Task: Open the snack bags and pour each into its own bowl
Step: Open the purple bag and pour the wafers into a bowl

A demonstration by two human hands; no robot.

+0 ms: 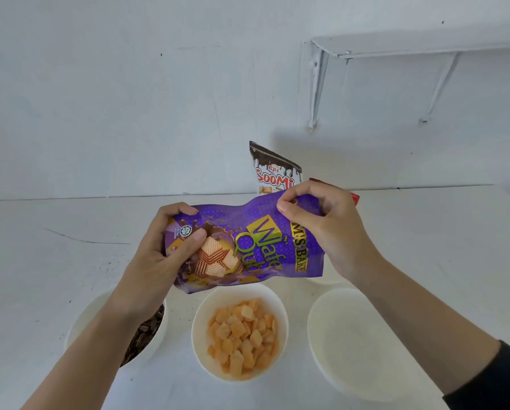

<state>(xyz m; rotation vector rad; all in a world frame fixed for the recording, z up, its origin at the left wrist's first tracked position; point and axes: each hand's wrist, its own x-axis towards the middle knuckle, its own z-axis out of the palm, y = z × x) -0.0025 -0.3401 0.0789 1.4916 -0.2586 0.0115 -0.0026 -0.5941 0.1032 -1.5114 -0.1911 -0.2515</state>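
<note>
I hold a purple wafer-cube snack bag [256, 247] sideways above the white bowls. My left hand [162, 247] grips its bottom end, thumb on the front. My right hand [321, 220] pinches the bag's top edge between thumb and fingers. Below, the middle bowl [200, 347] holds orange-yellow snack pieces. The left bowl [79, 324] holds dark seeds and is partly hidden by my left forearm. The right bowl [351, 344] looks empty.
A white and brown Soomi bag [273, 174] stands against the wall behind my hands, with a red packet [355, 198] peeking out beside it. A white table [55, 247] carries everything. A wall shelf on brackets [395, 45] hangs at upper right.
</note>
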